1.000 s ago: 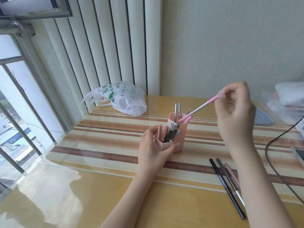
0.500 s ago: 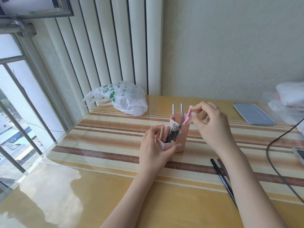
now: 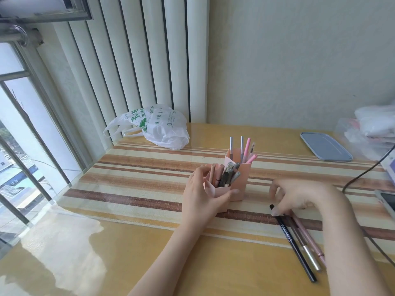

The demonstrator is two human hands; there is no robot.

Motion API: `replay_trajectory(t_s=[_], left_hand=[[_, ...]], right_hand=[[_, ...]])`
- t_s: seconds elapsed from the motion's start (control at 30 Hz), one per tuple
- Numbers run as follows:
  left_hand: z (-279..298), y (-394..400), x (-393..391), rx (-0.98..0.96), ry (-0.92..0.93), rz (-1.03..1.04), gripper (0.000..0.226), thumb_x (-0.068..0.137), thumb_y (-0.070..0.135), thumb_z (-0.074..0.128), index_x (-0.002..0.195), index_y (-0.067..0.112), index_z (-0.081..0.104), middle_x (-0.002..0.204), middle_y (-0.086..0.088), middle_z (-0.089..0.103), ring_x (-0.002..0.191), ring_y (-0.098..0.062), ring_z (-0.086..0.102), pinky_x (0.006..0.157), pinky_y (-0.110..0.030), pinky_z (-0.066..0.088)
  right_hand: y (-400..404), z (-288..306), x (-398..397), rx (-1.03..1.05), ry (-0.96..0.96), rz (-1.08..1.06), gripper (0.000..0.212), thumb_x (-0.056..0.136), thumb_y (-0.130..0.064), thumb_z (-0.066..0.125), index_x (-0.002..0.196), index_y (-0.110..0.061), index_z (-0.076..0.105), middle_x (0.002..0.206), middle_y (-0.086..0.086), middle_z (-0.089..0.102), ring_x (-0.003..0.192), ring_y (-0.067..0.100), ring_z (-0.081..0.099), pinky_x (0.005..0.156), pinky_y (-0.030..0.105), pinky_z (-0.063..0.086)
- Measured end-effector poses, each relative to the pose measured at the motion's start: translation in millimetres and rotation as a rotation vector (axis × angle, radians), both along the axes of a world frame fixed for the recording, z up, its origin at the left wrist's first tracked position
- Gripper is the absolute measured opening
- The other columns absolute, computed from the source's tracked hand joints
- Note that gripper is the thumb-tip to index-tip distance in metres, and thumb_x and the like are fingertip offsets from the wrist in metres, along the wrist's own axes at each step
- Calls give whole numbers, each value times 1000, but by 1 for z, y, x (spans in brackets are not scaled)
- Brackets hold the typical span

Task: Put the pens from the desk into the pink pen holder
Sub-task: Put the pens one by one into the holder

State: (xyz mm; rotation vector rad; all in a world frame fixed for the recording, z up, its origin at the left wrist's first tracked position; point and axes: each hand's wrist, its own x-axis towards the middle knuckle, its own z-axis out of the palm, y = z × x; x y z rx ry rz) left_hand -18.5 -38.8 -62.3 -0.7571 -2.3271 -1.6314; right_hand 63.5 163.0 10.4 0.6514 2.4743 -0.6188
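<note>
Nearest the camera, three pens were seen lying on the glossy yellow desk (image 3: 64,263) to the right of the pink pen holder (image 3: 232,184), side by side and nearly parallel, their long axes running from the far left down to the near right. The black pen (image 3: 293,244) was outermost on the left, a dark pen with a silver end (image 3: 303,244) lay beside it, and a slim pink pen (image 3: 310,240) lay on the right. The right hand (image 3: 299,197) was lowered onto their far ends, fingers curled down and fingertips touching the black pen; whether anything was gripped could not be told. A second earlier that hand had been raised over the holder with a pink pen, which was now stood in the tall rear compartment. The left hand (image 3: 203,195) was wrapped around the low front section of the holder, as it had been before. The holder, matte and angular, was set on a woven striped mat (image 3: 139,180), its pens pointing upward. Beyond the holder a crinkled white plastic bag (image 3: 158,129) and, to the far right, a flat blue-grey tray (image 3: 324,146) were seen.
</note>
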Motion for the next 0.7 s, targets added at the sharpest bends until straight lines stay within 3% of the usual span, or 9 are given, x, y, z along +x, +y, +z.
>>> replay_trajectory(t_s=[0.07,0.17,0.27,0.33,0.43,0.6,0.7], left_hand=[[0,0,0,0,14,0,63,59,46,86,107,20,54,98,6,64,92,-18,59,79,-38,49],[0,0,0,-3,25,1,63,59,46,86,106,19,54,97,5,64,91,-19,59,79,-38,49],[1,0,0,-8,30,6,64,58,49,84,106,19,54,96,6,63,89,-17,59,78,-36,49],[0,0,0,-10,30,6,64,59,50,84,106,19,54,96,6,63,89,-17,59,77,-36,49],[1,-1,0,-8,25,3,64,57,56,79,105,22,53,96,7,63,89,-16,59,76,-34,49],[1,-1,1,-11,22,5,66,56,59,77,107,23,53,98,9,63,89,-14,58,75,-28,46],[1,-1,0,-11,29,1,65,58,55,80,107,21,53,97,8,63,88,-15,58,74,-27,45]], right_hand=[[-8,-7,-9,57,-6,14,43,75,-20,79,108,-16,51,98,1,63,85,20,61,80,33,52],[-21,-12,-18,149,-46,46,49,78,-19,77,118,-10,50,95,1,53,88,22,54,59,26,45],[-21,-14,-19,94,25,14,29,78,-11,70,101,-13,53,85,0,55,77,21,55,49,24,40],[-14,-15,-18,-19,170,-68,14,80,-9,62,90,-17,56,85,4,60,67,18,55,51,24,43],[-2,-13,-18,-232,457,-238,11,86,-8,57,88,-17,62,83,10,63,59,15,57,47,23,48],[0,-6,-17,-510,810,-354,21,91,-8,58,91,-24,71,94,8,70,75,16,69,57,26,58],[-3,-2,-17,-561,955,-334,26,94,-9,55,94,-29,72,98,4,70,81,17,69,69,38,60]])
